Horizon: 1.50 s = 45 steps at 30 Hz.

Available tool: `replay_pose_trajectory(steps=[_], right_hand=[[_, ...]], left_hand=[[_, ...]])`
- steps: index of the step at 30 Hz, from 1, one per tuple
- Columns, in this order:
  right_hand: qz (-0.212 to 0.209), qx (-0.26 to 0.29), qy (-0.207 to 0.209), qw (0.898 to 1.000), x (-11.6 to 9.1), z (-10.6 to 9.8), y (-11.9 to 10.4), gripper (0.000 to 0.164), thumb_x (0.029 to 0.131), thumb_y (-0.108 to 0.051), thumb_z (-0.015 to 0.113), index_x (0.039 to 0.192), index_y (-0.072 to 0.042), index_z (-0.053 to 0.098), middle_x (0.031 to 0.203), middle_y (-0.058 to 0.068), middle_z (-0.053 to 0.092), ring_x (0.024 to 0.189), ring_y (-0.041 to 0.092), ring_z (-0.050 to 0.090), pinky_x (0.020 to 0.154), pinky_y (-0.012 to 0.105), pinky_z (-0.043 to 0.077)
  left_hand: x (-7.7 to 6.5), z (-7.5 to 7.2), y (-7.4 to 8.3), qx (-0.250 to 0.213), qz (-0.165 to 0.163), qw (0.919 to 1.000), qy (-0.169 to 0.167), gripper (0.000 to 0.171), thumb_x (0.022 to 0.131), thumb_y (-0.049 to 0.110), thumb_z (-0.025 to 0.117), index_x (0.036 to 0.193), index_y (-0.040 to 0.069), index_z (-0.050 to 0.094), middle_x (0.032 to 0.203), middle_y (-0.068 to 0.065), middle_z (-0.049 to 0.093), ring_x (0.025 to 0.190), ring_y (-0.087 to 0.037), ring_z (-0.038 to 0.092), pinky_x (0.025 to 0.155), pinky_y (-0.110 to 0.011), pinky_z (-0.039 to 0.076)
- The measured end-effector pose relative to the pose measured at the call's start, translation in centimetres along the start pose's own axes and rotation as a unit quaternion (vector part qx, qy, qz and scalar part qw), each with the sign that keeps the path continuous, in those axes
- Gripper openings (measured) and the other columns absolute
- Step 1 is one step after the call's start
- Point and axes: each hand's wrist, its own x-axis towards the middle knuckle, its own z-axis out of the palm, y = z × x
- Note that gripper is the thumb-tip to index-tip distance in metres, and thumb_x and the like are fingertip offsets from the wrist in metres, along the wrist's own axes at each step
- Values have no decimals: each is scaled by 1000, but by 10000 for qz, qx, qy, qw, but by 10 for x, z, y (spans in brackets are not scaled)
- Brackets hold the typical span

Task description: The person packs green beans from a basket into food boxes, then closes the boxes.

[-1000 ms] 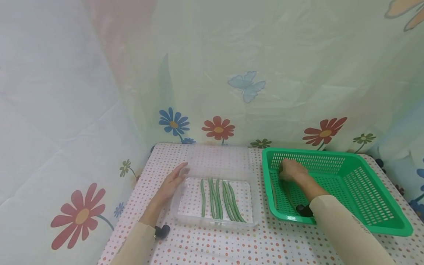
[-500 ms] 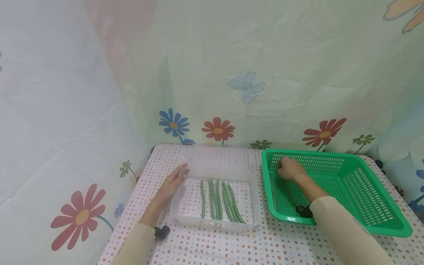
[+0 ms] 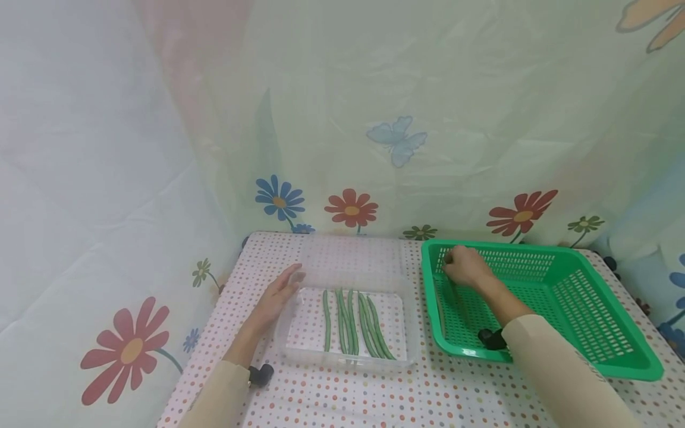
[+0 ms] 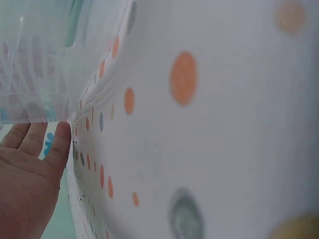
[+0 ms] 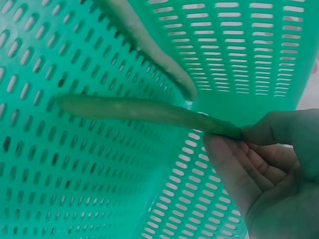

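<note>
Inside the left part of the green basket [image 3: 546, 297], my right hand [image 3: 464, 265] pinches one end of a green bean [image 5: 134, 110] between thumb and fingers. A second bean [image 5: 154, 52] lies along the basket's side wall. My left hand [image 3: 274, 298] rests with relaxed fingers at the left side of the clear plastic container [image 3: 348, 361]; in the left wrist view its fingertips [image 4: 61, 132] are right at the container's edge. Several green beans [image 3: 350, 324] lie lengthwise, roughly side by side, in the container.
A clear lid [image 3: 353, 252] lies folded back behind the container. The dotted tablecloth [image 3: 342, 398] covers the table, which meets a flowered curtain [image 3: 396, 89] at the back. The basket stands right of the container, with a narrow gap between them.
My right hand has shifted slightly left and toward the back of the basket, lifting the end of the bean. The left hand and the container have stayed put.
</note>
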Motion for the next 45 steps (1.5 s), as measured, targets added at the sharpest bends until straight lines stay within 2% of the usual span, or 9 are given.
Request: replay_pose_trajectory(steps=[4,6,9,12,15,19,22,26,45], right_hand=[[-94,61,160,9998,-1,-2,-4,42,101,-4,51,65,-17,33,58,-3,23,54,13,21,52,29,23],[-83,99,223,9997,-2,-4,-7,34,101,-5,51,67,-6,49,59,7,43,53,19,35,52,32,34],[-15,139,229,9996,-2,-6,-10,30,104,-10,52,108,14,68,98,34,69,80,43,67,70,50,58],[-37,215,321,9992,-3,-10,-14,43,105,-13,52,136,17,57,134,39,60,119,55,62,90,65,57],[-113,323,520,9981,-3,-12,-18,31,104,-12,52,117,12,66,109,34,70,91,46,69,73,53,59],[-205,480,809,9954,-3,-15,-25,21,102,-8,50,82,-2,52,69,11,48,59,21,38,56,34,34],[-242,545,981,9934,-4,-17,-32,21,102,-9,50,98,6,64,80,22,64,65,30,56,61,41,50],[-260,548,1116,9919,-5,-19,-42,44,102,-11,51,139,11,58,125,34,68,111,48,68,89,61,58],[-783,850,1391,9835,-4,-16,-79,46,99,-7,60,145,-2,58,106,21,73,88,31,71,70,40,57]], left_hand=[[0,0,0,44,23,10000,1,47,111,32,46,158,36,41,166,-5,42,160,-30,25,131,-59,14],[0,0,0,55,50,10000,4,47,111,32,46,158,36,41,166,-5,42,160,-30,24,131,-59,14],[0,0,-1,60,80,9999,-4,48,111,33,46,158,35,40,166,-6,42,160,-31,24,131,-59,13],[0,-1,-2,55,70,10000,-4,48,111,34,46,158,36,40,166,-5,42,160,-31,24,131,-60,13],[0,-1,-2,50,39,10000,3,48,111,35,46,158,37,40,166,-5,42,160,-30,24,130,-60,12],[1,0,-3,10,18,10000,-6,48,111,35,47,158,36,40,167,-4,41,161,-30,24,130,-60,12],[2,0,-3,8,23,10000,-17,48,111,33,47,159,36,40,166,-5,41,161,-30,24,130,-60,12],[1,-1,-2,35,30,10000,-24,49,111,33,46,159,36,39,166,-4,41,160,-29,25,131,-60,12],[1,-2,-5,33,0,10000,-12,48,111,36,46,158,40,39,167,-3,41,161,-30,23,130,-61,11]])
